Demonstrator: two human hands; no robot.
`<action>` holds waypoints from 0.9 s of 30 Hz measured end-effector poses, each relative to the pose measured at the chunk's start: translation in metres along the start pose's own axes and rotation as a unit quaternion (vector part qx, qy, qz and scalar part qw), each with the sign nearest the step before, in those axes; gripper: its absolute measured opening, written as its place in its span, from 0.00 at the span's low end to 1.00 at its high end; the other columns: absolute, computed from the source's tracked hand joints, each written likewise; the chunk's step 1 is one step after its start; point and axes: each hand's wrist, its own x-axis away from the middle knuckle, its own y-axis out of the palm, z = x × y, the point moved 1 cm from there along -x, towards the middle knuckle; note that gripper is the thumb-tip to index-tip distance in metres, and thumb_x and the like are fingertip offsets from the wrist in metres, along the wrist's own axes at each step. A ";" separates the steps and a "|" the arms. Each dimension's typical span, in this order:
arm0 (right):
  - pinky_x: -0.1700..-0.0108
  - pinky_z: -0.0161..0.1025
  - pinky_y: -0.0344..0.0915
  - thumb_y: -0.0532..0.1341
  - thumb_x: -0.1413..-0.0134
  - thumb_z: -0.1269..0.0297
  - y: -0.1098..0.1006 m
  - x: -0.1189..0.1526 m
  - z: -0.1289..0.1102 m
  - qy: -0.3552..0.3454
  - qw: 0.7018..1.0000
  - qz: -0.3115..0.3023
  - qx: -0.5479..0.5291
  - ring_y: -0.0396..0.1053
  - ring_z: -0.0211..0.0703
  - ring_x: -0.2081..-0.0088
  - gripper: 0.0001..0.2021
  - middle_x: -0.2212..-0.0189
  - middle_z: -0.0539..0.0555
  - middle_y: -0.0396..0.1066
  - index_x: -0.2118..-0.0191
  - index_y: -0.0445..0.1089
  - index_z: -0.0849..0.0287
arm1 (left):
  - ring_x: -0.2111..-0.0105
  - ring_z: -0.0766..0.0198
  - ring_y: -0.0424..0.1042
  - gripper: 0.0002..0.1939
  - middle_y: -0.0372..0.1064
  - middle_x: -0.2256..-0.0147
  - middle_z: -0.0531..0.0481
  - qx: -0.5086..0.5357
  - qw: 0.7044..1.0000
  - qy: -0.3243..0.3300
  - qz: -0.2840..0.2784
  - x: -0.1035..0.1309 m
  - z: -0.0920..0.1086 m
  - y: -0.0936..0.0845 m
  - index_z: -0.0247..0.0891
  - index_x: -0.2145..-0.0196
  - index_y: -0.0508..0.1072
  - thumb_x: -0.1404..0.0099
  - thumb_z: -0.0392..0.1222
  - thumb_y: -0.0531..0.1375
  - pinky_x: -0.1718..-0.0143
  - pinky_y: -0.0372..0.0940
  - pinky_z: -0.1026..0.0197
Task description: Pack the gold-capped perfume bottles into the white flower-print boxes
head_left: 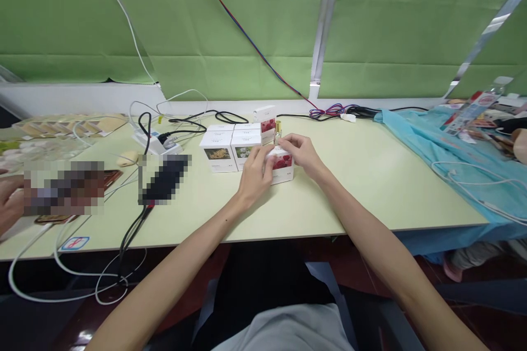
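Observation:
A small white box (282, 171) with a red flower picture stands upright on the table, in front of me. My left hand (255, 174) is closed around its left side, the thumb near the top edge. My right hand (303, 152) has its fingertips pinched at the top right of the same box; the lid is partly hidden by the fingers. Just behind stands a small bottle with a gold top (278, 128), its lower part hidden. Another red-flower box (265, 122) sits behind it. To the left, several white boxes (218, 153) with flower pictures stand together.
A power strip (158, 145) with black and white cables lies left of the boxes. Further left are a dark blurred device (164, 180) and another person's hand (10, 197). A blue plastic sheet (428, 148) covers the right end, with a clear bottle (477, 107) on it.

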 end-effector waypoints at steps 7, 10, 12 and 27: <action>0.62 0.37 0.66 0.70 0.53 0.43 0.000 0.001 0.000 -0.068 0.994 -0.070 0.041 0.68 0.39 0.65 0.21 0.68 0.52 0.74 0.67 0.75 0.59 | 0.53 0.56 0.70 0.14 0.70 0.55 0.43 -0.013 0.999 0.014 0.031 -0.002 0.000 -0.002 0.39 0.49 0.72 0.24 0.41 0.50 0.50 0.67 0.52; 0.64 0.36 0.65 0.71 0.53 0.45 0.000 0.001 0.001 -0.068 0.993 -0.095 0.026 0.68 0.38 0.67 0.20 0.68 0.51 0.74 0.65 0.75 0.59 | 0.55 0.57 0.70 0.13 0.69 0.56 0.43 -0.016 0.999 0.020 0.045 -0.003 -0.001 -0.003 0.38 0.51 0.72 0.24 0.39 0.49 0.52 0.67 0.53; 0.65 0.36 0.66 0.71 0.53 0.47 0.000 0.002 0.002 -0.062 0.991 -0.117 0.011 0.68 0.38 0.67 0.20 0.67 0.51 0.74 0.63 0.75 0.59 | 0.56 0.58 0.70 0.13 0.69 0.57 0.44 -0.019 0.998 0.021 0.054 -0.004 -0.001 -0.004 0.38 0.53 0.73 0.24 0.38 0.49 0.53 0.67 0.54; 0.58 0.41 0.71 0.68 0.49 0.60 0.002 0.002 0.009 -0.125 0.967 -0.212 0.061 0.73 0.46 0.56 0.18 0.54 0.58 0.75 0.52 0.73 0.60 | 0.62 0.55 0.68 0.05 0.71 0.66 0.44 -0.147 0.942 0.242 0.181 -0.001 0.012 -0.008 0.38 0.60 0.72 0.35 0.33 0.60 0.60 0.62 0.51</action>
